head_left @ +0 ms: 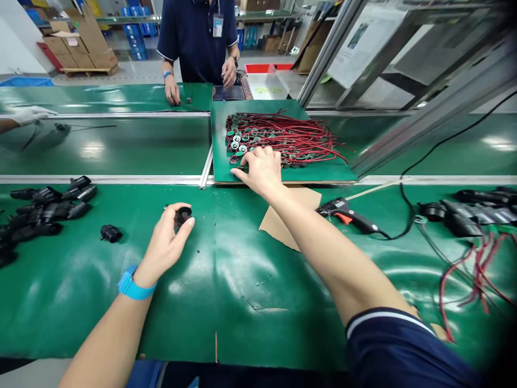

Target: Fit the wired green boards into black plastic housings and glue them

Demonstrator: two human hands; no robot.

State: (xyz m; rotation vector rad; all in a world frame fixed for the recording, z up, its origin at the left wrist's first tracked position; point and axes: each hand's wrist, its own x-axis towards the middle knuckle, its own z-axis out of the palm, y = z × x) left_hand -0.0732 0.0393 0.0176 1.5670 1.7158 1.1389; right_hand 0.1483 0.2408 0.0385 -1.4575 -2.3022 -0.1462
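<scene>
A black cap (pixel 182 215) is pinched steady by the left hand (pixel 165 245); red-wired boards (pixel 283 137) are covered by the right hand (pixel 262 170), grasp indeterminable.

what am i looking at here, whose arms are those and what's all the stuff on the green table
There is no machine: this one picture comes from a camera worn on a person's head, looking down at their own bare arms. The left hand pinches a small black round part. The right hand reaches onto a green board and touches the little discs at the ends of a bundle of red wires; whether it grips one is unclear. On the green table lie black parts, a cardboard piece and a glue gun. Another person stands opposite.
</scene>
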